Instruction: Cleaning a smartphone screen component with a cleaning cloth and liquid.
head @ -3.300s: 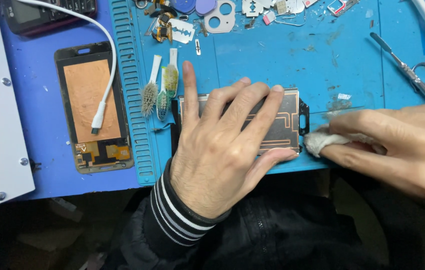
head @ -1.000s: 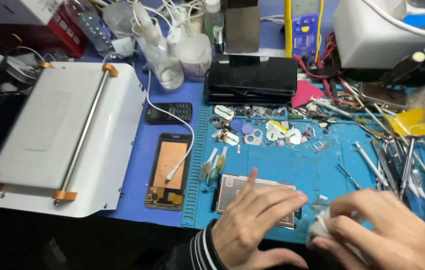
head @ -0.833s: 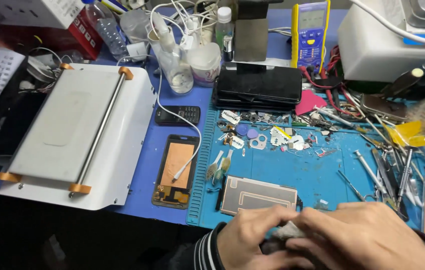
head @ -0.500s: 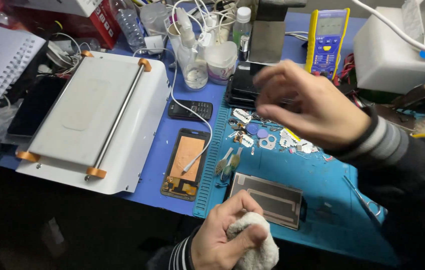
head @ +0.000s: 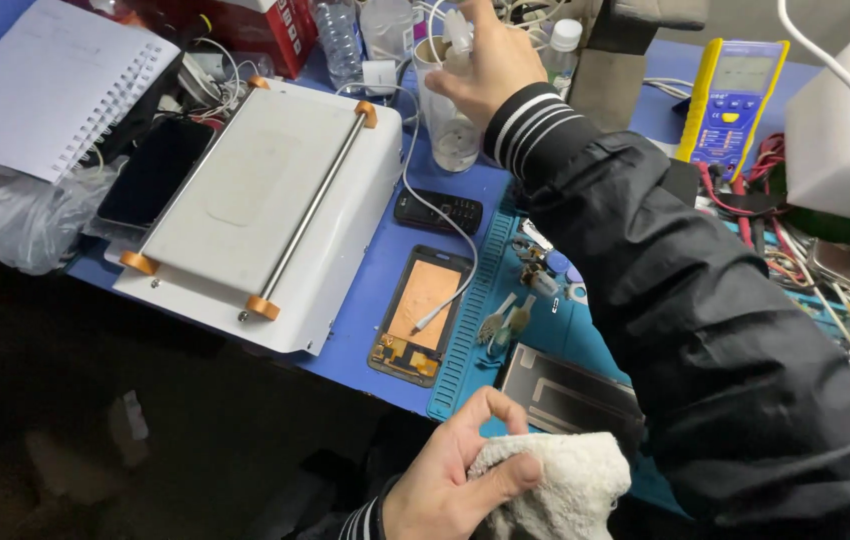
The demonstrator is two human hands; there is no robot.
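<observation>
My left hand (head: 465, 470) is at the bottom of the view, closed around a wad of white cloth (head: 555, 490). Just beyond it a dark phone frame (head: 565, 395) lies on the blue work mat (head: 585, 330). My right arm in a dark sleeve reaches across to the back of the bench, where my right hand (head: 485, 60) grips the top of a clear plastic bottle (head: 450, 125) that stands upright.
A white flat machine with a metal bar (head: 265, 200) fills the left. A phone screen part with an orange back (head: 420, 310) and a small black phone (head: 435, 210) lie on the blue bench. A yellow multimeter (head: 730, 100), a notebook (head: 45, 85) and tools surround them.
My right hand left the phone frame, rose and reached to the back, now gripping the bottle. My left hand took over the cloth. The view swung left.
</observation>
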